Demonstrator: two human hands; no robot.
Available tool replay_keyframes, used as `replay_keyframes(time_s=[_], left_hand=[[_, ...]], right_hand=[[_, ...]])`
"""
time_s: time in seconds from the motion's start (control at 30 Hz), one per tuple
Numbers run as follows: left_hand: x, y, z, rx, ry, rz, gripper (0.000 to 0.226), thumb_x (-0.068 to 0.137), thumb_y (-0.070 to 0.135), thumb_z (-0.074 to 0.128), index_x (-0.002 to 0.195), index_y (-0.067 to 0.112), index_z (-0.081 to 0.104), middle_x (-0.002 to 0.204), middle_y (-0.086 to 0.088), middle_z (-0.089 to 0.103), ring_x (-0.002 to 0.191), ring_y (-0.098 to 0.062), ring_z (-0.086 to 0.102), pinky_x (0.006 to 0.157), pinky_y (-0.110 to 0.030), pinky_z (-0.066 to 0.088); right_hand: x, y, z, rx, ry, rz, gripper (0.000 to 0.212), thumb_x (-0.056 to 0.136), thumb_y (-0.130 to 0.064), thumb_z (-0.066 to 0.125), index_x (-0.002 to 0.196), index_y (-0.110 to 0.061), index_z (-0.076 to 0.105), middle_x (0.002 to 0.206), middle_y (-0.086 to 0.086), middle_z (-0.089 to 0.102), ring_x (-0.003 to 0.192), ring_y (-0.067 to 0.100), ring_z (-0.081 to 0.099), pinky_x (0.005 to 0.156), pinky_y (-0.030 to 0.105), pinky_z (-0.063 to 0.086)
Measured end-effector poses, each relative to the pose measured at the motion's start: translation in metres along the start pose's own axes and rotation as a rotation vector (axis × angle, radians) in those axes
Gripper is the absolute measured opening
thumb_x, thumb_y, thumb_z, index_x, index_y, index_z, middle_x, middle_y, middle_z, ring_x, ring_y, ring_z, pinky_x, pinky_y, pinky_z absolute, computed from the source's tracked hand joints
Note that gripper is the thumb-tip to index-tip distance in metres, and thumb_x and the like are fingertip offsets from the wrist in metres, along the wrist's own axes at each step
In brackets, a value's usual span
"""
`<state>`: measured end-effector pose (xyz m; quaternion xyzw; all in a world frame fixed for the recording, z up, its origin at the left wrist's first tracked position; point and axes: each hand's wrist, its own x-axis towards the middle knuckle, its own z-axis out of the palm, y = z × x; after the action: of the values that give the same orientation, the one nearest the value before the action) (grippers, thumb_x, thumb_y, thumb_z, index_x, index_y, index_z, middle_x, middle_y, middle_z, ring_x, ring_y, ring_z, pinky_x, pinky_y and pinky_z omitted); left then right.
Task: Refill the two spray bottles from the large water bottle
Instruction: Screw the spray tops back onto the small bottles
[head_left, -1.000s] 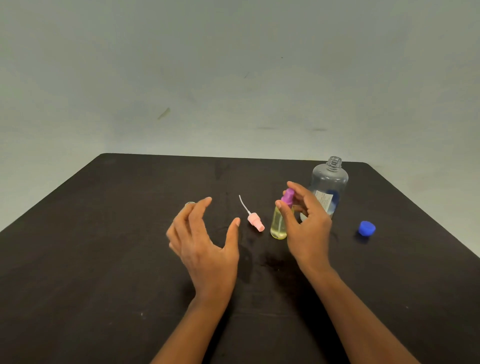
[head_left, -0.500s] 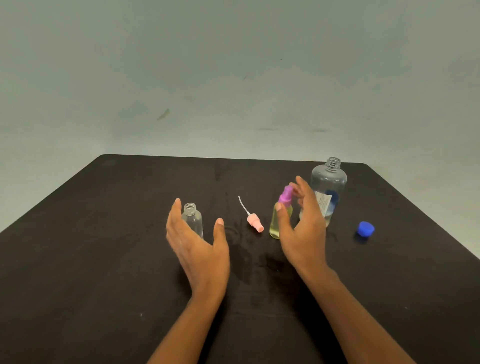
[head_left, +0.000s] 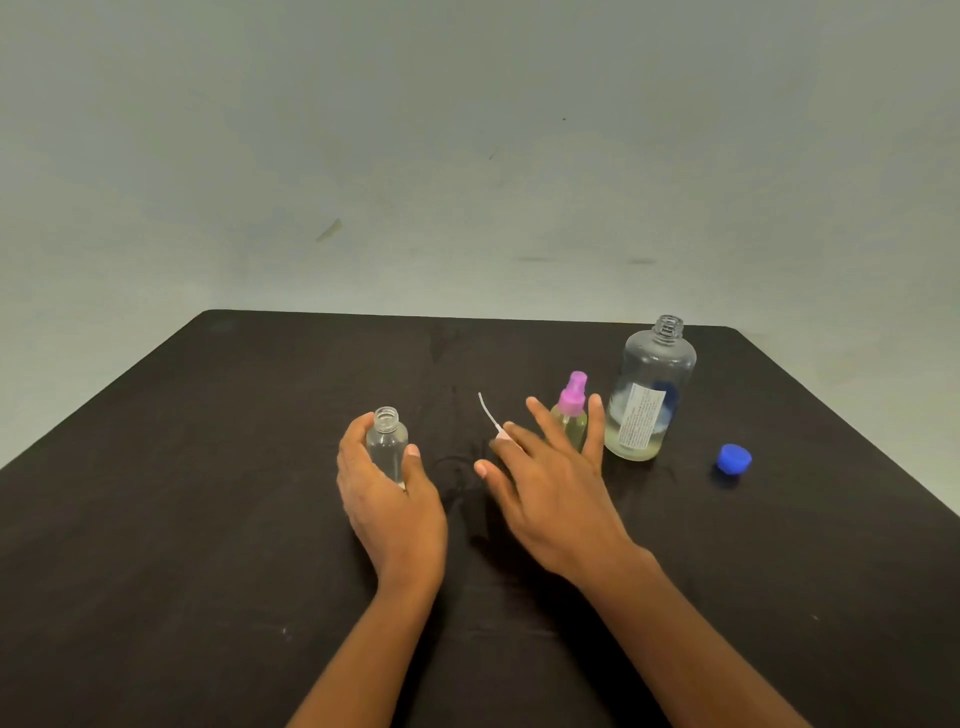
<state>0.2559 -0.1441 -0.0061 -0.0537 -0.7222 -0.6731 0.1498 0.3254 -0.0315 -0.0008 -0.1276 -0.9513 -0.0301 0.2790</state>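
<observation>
The head view looks down on a dark tabletop (head_left: 208, 467) set against a pale grey-green wall (head_left: 467, 156). The large water bottle (head_left: 647, 395) stands upright toward the far right of the tabletop, its neck uncapped and a shallow layer of pale liquid at its base. Its blue cap (head_left: 734, 459) lies on the tabletop to the right of the large water bottle, apart from it. Just left of the large water bottle stands the purple-topped spray bottle (head_left: 571, 415), upright, holding yellowish liquid, with its sprayer on. Further left of the large water bottle lies the loose pink sprayer (head_left: 488, 414), its white dip tube pointing away from the camera. The right hand (head_left: 545, 483) hovers over this sprayer with fingers straight and spread, holding nothing. It hides most of the pink head, and whether it touches the head cannot be told. Its little finger reaches up between the purple-topped spray bottle and the large water bottle. Well to the left of the large water bottle, the small clear spray bottle (head_left: 387, 447) stands upright with its neck uncapped. The left hand (head_left: 389, 499) grips it, fingers curled round its left side and thumb against its right.
</observation>
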Motion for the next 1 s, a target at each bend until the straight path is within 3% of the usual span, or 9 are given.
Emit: replay_keyframes(time_s=[0.23, 0.47, 0.63, 0.77, 1.0], left_hand=[[0.0, 0.001, 0.0, -0.009, -0.002, 0.0, 0.041, 0.085, 0.005, 0.061, 0.121, 0.022, 0.05, 0.117, 0.003, 0.057, 0.11, -0.017, 0.053, 0.096, -0.041, 0.044], [0.0, 0.001, 0.0, -0.013, -0.003, 0.0, 0.041, 0.085, 0.005, 0.062, 0.12, 0.021, 0.051, 0.117, 0.003, 0.057, 0.109, -0.017, 0.052, 0.096, -0.04, 0.043], [-0.001, 0.002, -0.001, -0.005, -0.011, 0.009, 0.041, 0.084, 0.004, 0.062, 0.12, 0.021, 0.051, 0.117, 0.003, 0.057, 0.109, -0.017, 0.052, 0.096, -0.039, 0.043], [-0.001, 0.002, -0.001, -0.013, -0.017, 0.011, 0.04, 0.084, 0.004, 0.062, 0.119, 0.022, 0.052, 0.115, 0.004, 0.058, 0.108, -0.016, 0.053, 0.096, -0.04, 0.043], [-0.001, 0.002, -0.001, -0.021, -0.026, 0.003, 0.041, 0.084, 0.004, 0.062, 0.119, 0.022, 0.052, 0.116, 0.004, 0.058, 0.109, -0.017, 0.054, 0.096, -0.039, 0.044]], right_hand=[[-0.003, -0.001, 0.007, -0.117, -0.088, 0.01, 0.057, 0.096, -0.05, 0.026, 0.083, -0.015, 0.069, 0.106, 0.007, 0.069, 0.127, 0.032, 0.05, 0.113, 0.061, -0.002], [-0.001, -0.005, 0.003, -0.056, -0.046, 0.01, 0.046, 0.09, -0.043, 0.032, 0.094, -0.019, 0.071, 0.082, -0.001, 0.067, 0.115, 0.026, 0.058, 0.112, 0.058, 0.005], [0.001, -0.005, 0.008, -0.066, -0.025, 0.011, 0.015, 0.083, -0.03, 0.062, 0.091, -0.017, 0.066, 0.083, -0.002, 0.069, 0.118, 0.03, 0.057, 0.111, 0.057, 0.003], [0.0, -0.003, 0.014, -0.1, -0.032, 0.005, 0.014, 0.082, -0.018, 0.062, 0.095, -0.018, 0.068, 0.075, -0.002, 0.069, 0.116, 0.033, 0.058, 0.111, 0.059, -0.001], [0.001, -0.004, 0.009, -0.126, 0.046, -0.011, 0.021, 0.059, -0.012, 0.081, 0.074, -0.016, 0.067, 0.064, -0.001, 0.06, 0.095, 0.027, 0.065, 0.11, 0.058, 0.008]])
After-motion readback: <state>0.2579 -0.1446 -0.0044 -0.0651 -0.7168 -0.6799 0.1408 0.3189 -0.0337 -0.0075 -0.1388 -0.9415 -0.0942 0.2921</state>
